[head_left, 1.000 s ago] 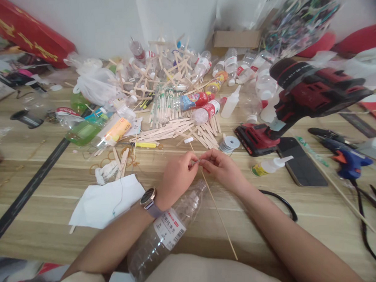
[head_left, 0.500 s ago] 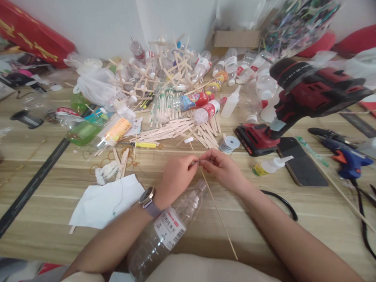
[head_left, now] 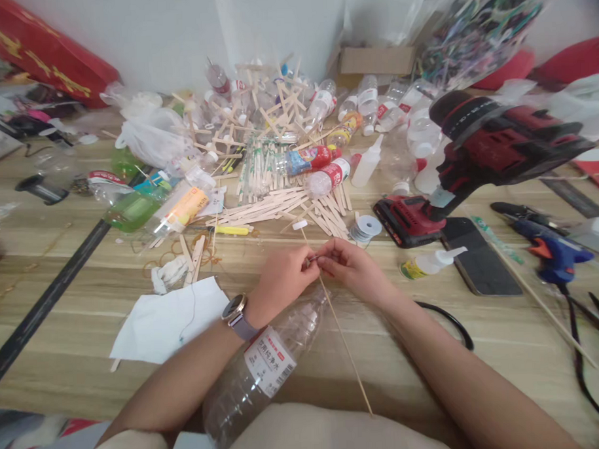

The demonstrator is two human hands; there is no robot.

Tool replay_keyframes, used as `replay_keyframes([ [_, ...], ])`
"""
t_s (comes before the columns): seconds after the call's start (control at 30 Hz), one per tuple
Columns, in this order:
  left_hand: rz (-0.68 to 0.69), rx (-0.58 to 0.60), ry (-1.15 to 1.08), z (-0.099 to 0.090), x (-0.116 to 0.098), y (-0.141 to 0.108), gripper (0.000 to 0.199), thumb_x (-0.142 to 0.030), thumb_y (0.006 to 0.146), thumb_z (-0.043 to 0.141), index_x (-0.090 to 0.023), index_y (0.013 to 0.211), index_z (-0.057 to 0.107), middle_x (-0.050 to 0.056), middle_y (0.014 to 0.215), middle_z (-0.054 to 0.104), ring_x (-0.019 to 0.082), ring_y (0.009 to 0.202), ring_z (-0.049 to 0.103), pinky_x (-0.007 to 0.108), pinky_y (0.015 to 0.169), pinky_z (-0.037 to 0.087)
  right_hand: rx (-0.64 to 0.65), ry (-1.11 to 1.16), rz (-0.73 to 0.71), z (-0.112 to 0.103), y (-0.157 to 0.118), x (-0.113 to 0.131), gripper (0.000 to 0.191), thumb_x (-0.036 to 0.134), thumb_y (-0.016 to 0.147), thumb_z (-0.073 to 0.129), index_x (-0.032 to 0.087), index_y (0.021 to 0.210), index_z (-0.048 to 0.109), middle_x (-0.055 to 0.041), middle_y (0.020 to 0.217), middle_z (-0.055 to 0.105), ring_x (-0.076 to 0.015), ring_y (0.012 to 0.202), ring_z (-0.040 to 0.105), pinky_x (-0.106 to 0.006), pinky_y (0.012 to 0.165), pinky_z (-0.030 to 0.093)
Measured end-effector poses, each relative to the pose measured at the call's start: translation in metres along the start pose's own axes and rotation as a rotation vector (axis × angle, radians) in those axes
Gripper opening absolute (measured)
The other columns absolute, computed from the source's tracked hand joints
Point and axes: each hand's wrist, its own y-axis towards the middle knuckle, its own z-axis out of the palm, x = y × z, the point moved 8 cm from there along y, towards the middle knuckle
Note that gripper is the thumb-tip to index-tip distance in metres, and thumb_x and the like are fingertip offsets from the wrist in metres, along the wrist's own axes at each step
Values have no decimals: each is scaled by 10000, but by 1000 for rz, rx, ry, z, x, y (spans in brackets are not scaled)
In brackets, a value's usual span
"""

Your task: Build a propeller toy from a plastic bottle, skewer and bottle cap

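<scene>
My left hand (head_left: 287,275) and my right hand (head_left: 353,267) meet at the middle, fingertips pinched close together. Between them is something thin and dark, too small to make out. A thin wooden stick (head_left: 347,341) passes by the fingertips, with a white cap (head_left: 300,224) at its far end and its near end by my body. Under my left forearm lies a large clear plastic bottle (head_left: 269,363), tilted, its neck just below the hands.
A red and black drill (head_left: 493,146), a phone (head_left: 481,256), a small glue bottle (head_left: 431,262) and a blue glue gun (head_left: 550,248) lie right. Wooden sticks (head_left: 269,207) and bottles pile up behind. White paper (head_left: 168,321) lies left; a wire spool (head_left: 366,229) is beyond my right hand.
The near end of the stick has shifted slightly left. My left fingers have curled a little closer to my right fingertips.
</scene>
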Motion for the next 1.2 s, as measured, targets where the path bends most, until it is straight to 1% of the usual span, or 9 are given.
replay_keyframes([
  [0.2, -60, 49, -164, 5, 12, 5, 109, -185, 759, 546, -171, 657, 581, -40, 575, 523, 115, 542, 430, 249, 534, 265, -90, -149, -74, -4, -1, 3, 86, 285, 842, 539, 207, 810, 521, 20, 653, 516, -135, 569, 465, -257, 516, 361],
  [0.27, -85, 82, -241, 8, 17, 7, 112, -200, 764, 537, -165, 678, 601, -43, 581, 522, 114, 548, 437, 241, 532, 286, -122, -211, -111, -5, -2, 7, 60, 233, 844, 529, 213, 794, 502, 16, 663, 516, -145, 593, 468, -267, 546, 368],
  [0.4, -141, 129, -393, 14, 24, 8, 134, -210, 765, 517, -153, 728, 632, -48, 604, 525, 102, 550, 431, 230, 534, 311, -158, -317, -191, -4, -4, 12, 86, 155, 850, 487, 219, 793, 479, 1, 685, 545, -169, 650, 513, -286, 609, 394],
  [0.57, -238, 129, -542, 17, 29, 7, 136, -217, 761, 508, -160, 765, 632, -81, 531, 433, 85, 475, 349, 226, 480, 261, -161, -419, -305, -1, -6, 18, 104, 149, 867, 451, 213, 810, 510, -51, 769, 584, -205, 743, 559, -321, 685, 436],
  [0.7, -280, 117, -628, 19, 33, 7, 119, -245, 754, 528, -168, 730, 616, -82, 531, 427, 82, 472, 346, 230, 468, 239, -117, -476, -371, 3, -9, 25, 153, 101, 830, 450, 202, 821, 564, -81, 862, 612, -211, 822, 594, -334, 747, 468],
  [0.77, -291, 117, -660, 20, 34, 7, 111, -249, 746, 538, -173, 693, 599, -83, 530, 423, 77, 469, 340, 230, 469, 239, -110, -507, -370, 2, -11, 28, 138, 104, 808, 484, 193, 835, 587, -80, 871, 613, -207, 797, 598, -336, 738, 472],
  [0.9, -314, 119, -702, 23, 38, 6, 102, -245, 733, 549, -176, 672, 591, -83, 531, 427, 72, 459, 330, 231, 454, 222, -124, -562, -317, 0, -12, 29, 48, 194, 819, 565, 177, 831, 609, -67, 810, 595, -200, 691, 577, -340, 666, 460],
  [1.1, -366, 110, -739, 28, 43, 5, 112, -273, 719, 603, -179, 660, 591, -82, 507, 413, 71, 436, 319, 227, 417, 192, -128, -559, -268, 0, -9, 23, 98, 149, 832, 515, 191, 770, 578, -67, 794, 599, -203, 711, 579, -329, 667, 445],
  [1.2, -390, 93, -782, 26, 41, 4, 86, -257, 691, 633, -173, 678, 617, -74, 538, 447, 66, 448, 331, 215, 415, 200, -148, -528, -252, 0, -8, 23, 100, 158, 822, 504, 204, 739, 534, -52, 757, 578, -196, 692, 557, -317, 647, 427],
])
